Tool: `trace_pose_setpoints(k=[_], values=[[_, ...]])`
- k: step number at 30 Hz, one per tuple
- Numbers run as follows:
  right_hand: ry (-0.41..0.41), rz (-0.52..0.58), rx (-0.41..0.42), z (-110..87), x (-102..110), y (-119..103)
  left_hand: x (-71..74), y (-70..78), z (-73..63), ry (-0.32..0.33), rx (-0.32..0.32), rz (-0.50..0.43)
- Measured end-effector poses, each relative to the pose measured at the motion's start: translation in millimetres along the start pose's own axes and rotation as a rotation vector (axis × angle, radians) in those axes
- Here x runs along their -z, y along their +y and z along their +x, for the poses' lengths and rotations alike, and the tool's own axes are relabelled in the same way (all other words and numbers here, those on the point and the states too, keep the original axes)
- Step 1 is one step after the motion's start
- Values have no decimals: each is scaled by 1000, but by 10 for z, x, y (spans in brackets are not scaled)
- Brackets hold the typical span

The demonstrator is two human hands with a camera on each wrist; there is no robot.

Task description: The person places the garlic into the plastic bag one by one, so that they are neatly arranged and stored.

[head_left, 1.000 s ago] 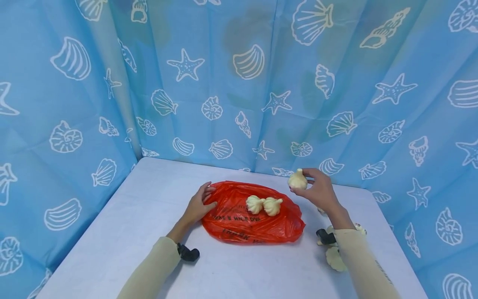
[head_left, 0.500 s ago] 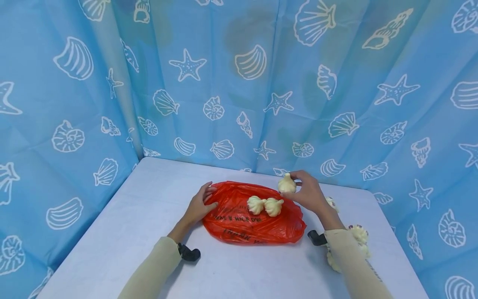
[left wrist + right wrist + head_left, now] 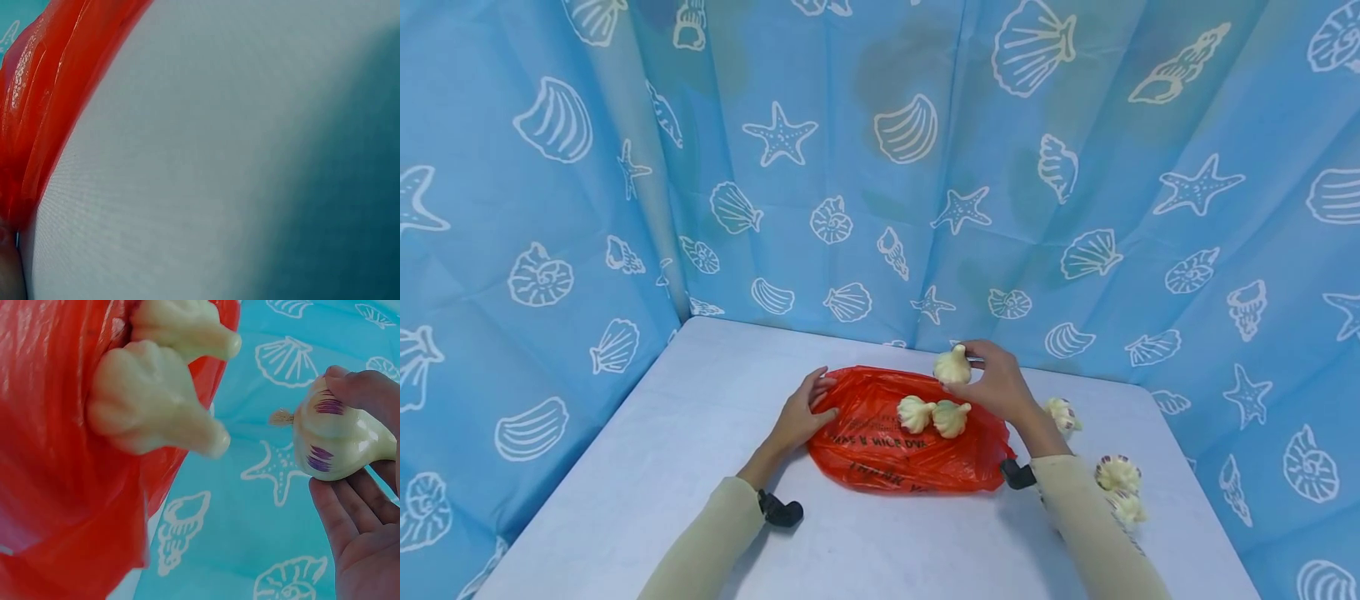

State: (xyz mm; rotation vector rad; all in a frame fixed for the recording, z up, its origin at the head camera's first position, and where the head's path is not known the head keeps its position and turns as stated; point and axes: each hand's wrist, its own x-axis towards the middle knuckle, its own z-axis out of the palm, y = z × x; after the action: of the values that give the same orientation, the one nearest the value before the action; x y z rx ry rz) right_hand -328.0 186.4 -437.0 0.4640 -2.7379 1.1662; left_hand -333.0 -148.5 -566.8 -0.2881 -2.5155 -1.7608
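A red plastic bag (image 3: pixel 872 458) with black lettering lies on the white table. Two pale garlic bulbs (image 3: pixel 914 414) sit side by side on top of it; the right wrist view shows them close up, stems pointing right. Above the far edge of the bag, my right hand (image 3: pixel 996 385) pinches another garlic bulb (image 3: pixel 337 434) between thumb and fingers. That bulb has purple streaks and a tuft of dry root. My left hand (image 3: pixel 796 417) rests against the bag's left end, its fingers spread along the edge and the thumb over the red plastic.
More garlic bulbs (image 3: pixel 1117 475) lie on the table (image 3: pixel 925 550) to the right, partly behind the right sleeve (image 3: pixel 1086 525). One of them, a streaked bulb (image 3: pixel 1061 414), lies farther back. A blue shell-patterned curtain (image 3: pixel 850 208) closes off the back and both sides.
My right hand has carried its garlic bulb leftward, from beyond the bag's right end to over the far edge. The left hand has stayed at the bag's left end.
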Motion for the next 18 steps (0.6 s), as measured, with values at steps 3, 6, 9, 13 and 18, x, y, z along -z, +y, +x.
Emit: trace_pose_setpoints(k=[3,6,9,13,18], values=[[0,33,16,33,-47,-40,1,-1,0,0,-1,1],[-10,69,41,69,-107,-78,8,-12,-4,6,1,0],[-18,87,62,92,-166,-104,7,-30,0,7,-1,-1],[-27,96,91,112,-249,-111,-1,-46,11,6,-3,1],[-43,96,124,129,-357,-115,-4,-48,24,8,2,0]])
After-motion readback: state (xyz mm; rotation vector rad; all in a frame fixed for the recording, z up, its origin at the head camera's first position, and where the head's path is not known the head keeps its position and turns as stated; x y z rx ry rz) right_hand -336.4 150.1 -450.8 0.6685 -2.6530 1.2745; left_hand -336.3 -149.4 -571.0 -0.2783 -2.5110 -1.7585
